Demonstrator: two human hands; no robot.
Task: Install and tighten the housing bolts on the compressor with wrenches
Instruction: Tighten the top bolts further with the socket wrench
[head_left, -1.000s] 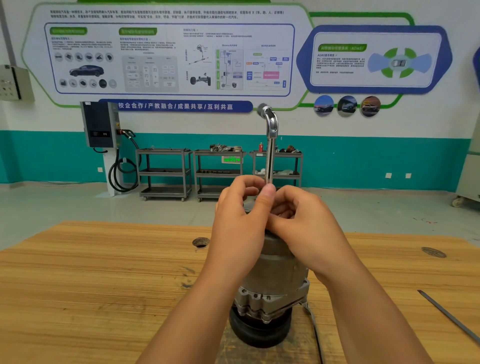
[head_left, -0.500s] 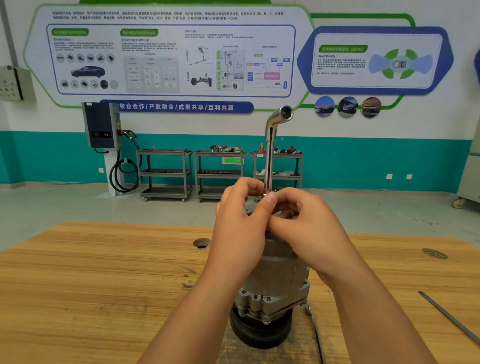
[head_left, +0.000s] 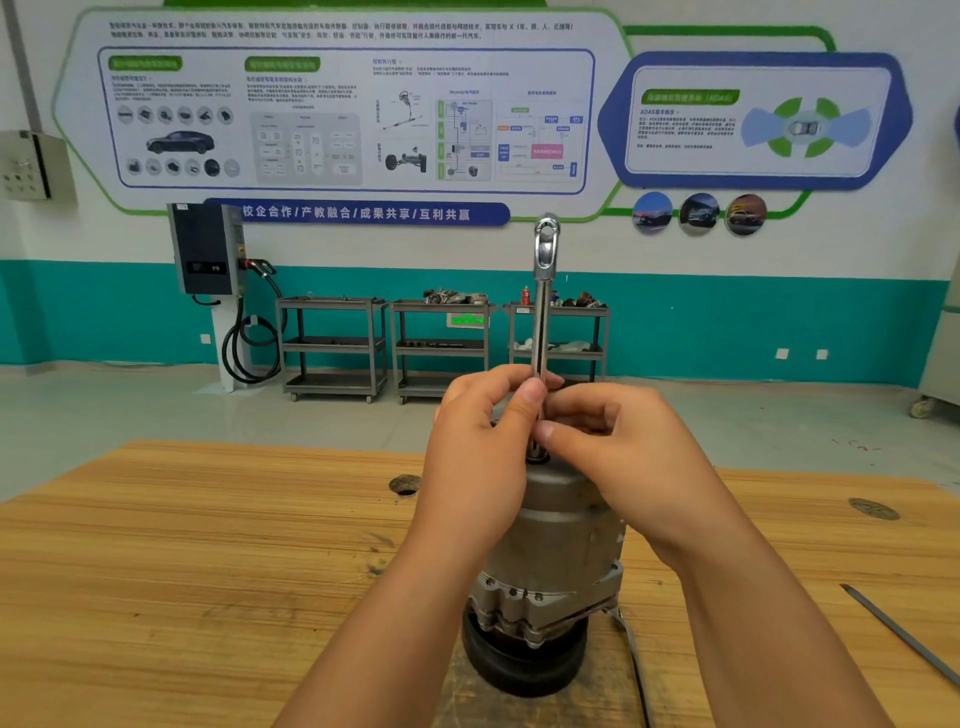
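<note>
A grey metal compressor (head_left: 561, 545) stands upright on its black pulley end on the wooden table (head_left: 182, 571). A chrome L-shaped socket wrench (head_left: 543, 306) rises straight up from the compressor's top, its bent head uppermost. My left hand (head_left: 478, 457) pinches the wrench's lower shaft between thumb and fingers. My right hand (head_left: 618, 457) pinches the same shaft from the right, just below the left thumb. The hands hide the wrench's lower end and the bolt under it. Small bolts show on the compressor's lower flange.
A thin metal rod (head_left: 898, 634) lies on the table at the right. Another flat tool (head_left: 631, 649) lies beside the compressor's base. The table has round holes (head_left: 404, 486). Tool carts (head_left: 441, 348) and a wall charger (head_left: 208, 249) stand far behind.
The wrench's bent head has turned about its upright shaft, from pointing left, to pointing right, to facing the camera now. Both hands stayed on the lower shaft, fingers shifting slightly.
</note>
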